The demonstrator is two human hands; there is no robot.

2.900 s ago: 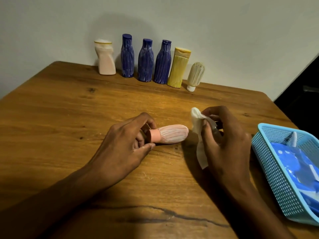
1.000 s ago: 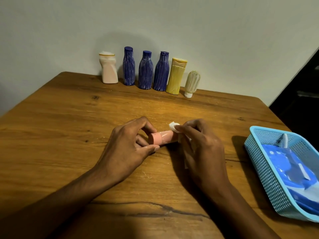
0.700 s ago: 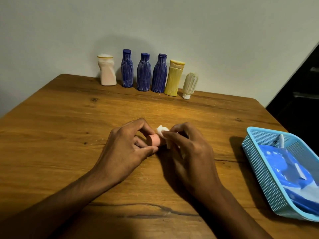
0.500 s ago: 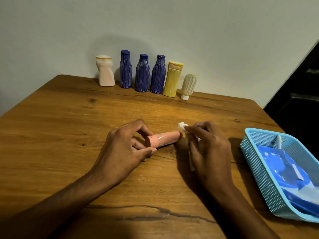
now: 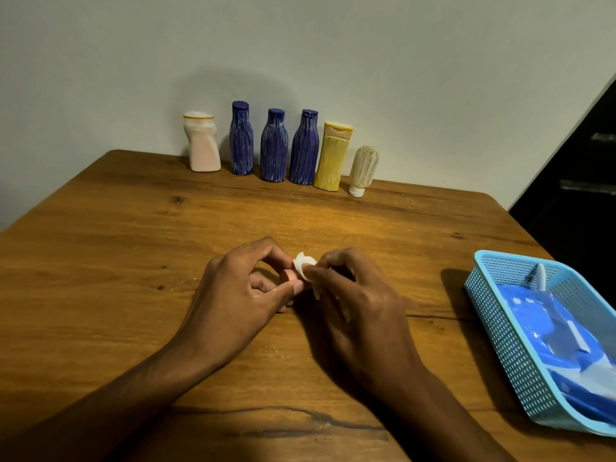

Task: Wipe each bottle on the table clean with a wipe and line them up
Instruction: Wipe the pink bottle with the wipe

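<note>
1. Head view: lay between both hands, pink bottle (image 5: 289,275), long axis running left to right, cap end pinched by left hand (image 5: 240,295).
2. Gripped wipe (image 5: 304,265) in right hand (image 5: 353,305), pressed on bottle just right of cap; body hidden beneath those fingers.
3. Stood well beyond both hands, row of bottles (image 5: 274,145) at wall; nearer right hand.
4. Cut off right of right hand, basket (image 5: 493,315); contents unclear.

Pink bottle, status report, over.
Left hand grips pink bottle cap end. Right hand pinches wipe around it. Nothing in the way.
</note>
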